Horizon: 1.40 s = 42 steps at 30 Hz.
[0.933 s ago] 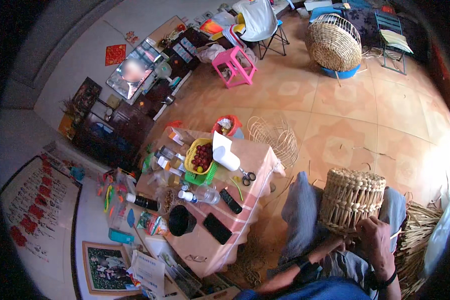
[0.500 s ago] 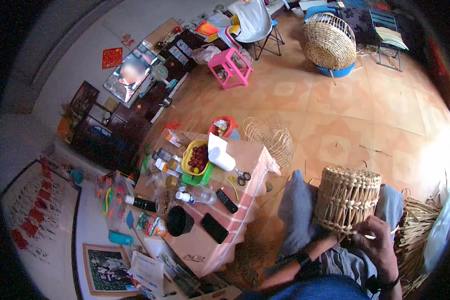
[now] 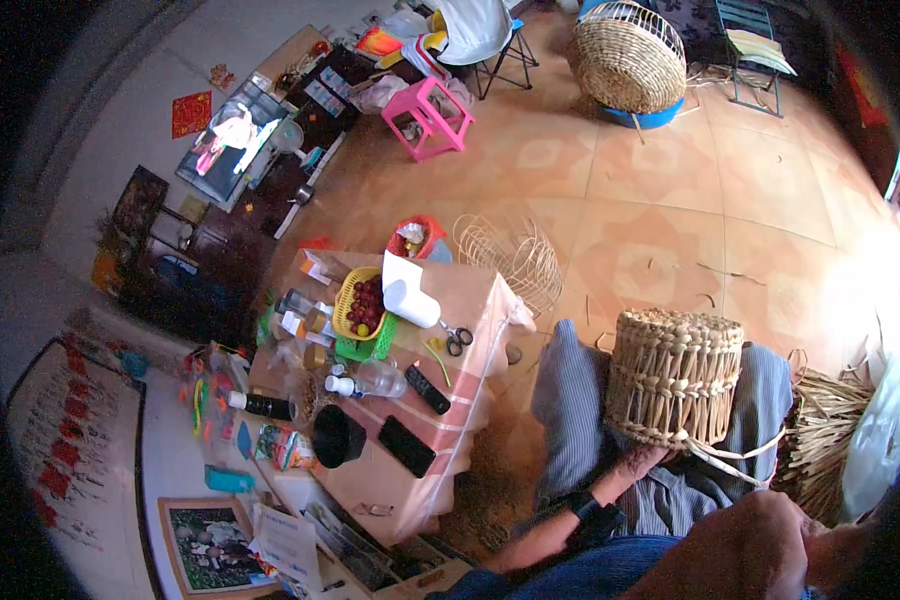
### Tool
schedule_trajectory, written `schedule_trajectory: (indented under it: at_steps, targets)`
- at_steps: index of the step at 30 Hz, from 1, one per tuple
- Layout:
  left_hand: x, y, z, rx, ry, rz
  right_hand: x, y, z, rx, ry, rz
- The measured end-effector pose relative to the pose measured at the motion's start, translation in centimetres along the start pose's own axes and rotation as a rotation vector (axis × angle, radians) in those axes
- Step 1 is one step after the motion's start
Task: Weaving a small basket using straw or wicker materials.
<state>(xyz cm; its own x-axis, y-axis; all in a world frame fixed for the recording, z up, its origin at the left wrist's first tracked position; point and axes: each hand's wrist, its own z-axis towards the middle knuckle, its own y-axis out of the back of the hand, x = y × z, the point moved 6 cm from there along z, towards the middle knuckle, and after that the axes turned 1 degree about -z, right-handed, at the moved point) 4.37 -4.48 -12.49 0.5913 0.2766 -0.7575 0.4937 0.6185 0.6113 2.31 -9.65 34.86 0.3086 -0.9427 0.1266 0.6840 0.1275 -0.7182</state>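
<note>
A woven straw basket (image 3: 676,378) with a knotted openwork side rests on my lap, over grey striped cloth (image 3: 568,400). My left hand (image 3: 644,462) grips its near lower rim, the fingertips partly hidden beneath it. From that rim pale straw strands (image 3: 738,471) stretch to the right. My right hand and arm (image 3: 770,535) are raised close to the camera at the bottom right, just below these strands. The right fingers are hidden and smeared, so whether they hold a strand cannot be seen.
To my right lie a straw bundle (image 3: 830,425) and a clear plastic bag (image 3: 885,440). A cloth-covered table (image 3: 470,350) at left bears a phone (image 3: 407,446), remote control, scissors (image 3: 459,342) and fruit basket (image 3: 355,300). Farther off are a pink stool (image 3: 425,115) and a large woven basket (image 3: 630,65).
My right hand has moved from the basket's rim down toward the camera, and the strands now stretch out to the right. My left hand remains at the rim. The view has shifted slightly.
</note>
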Motion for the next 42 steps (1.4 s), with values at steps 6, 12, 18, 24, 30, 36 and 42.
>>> schedule_trajectory:
  at_steps: [6,12,18,24,30,36,42]
  targets:
    - [0.3,0.0,1.2,0.043,0.085,-0.128,-0.8,0.5,1.1,0.021,0.033,0.034]
    - [0.7,0.4,1.4,0.067,0.13,-0.191,-1.8,1.2,1.6,0.047,0.08,0.084]
    - [0.7,0.5,1.7,0.089,0.168,-0.233,-3.0,1.0,1.9,0.104,0.128,0.157]
    - [0.5,0.5,2.1,0.108,0.198,-0.265,-4.1,0.8,1.2,0.112,0.168,0.208]
    - [0.3,0.4,2.1,0.119,0.22,-0.298,-3.6,0.5,2.0,-0.004,0.118,0.158]
    - [-0.1,0.2,2.2,0.133,0.238,-0.335,-3.7,1.3,2.4,-0.125,0.195,0.096]
    - [0.1,0.3,2.3,0.141,0.262,-0.364,-3.8,0.2,2.0,-0.06,0.205,0.156]
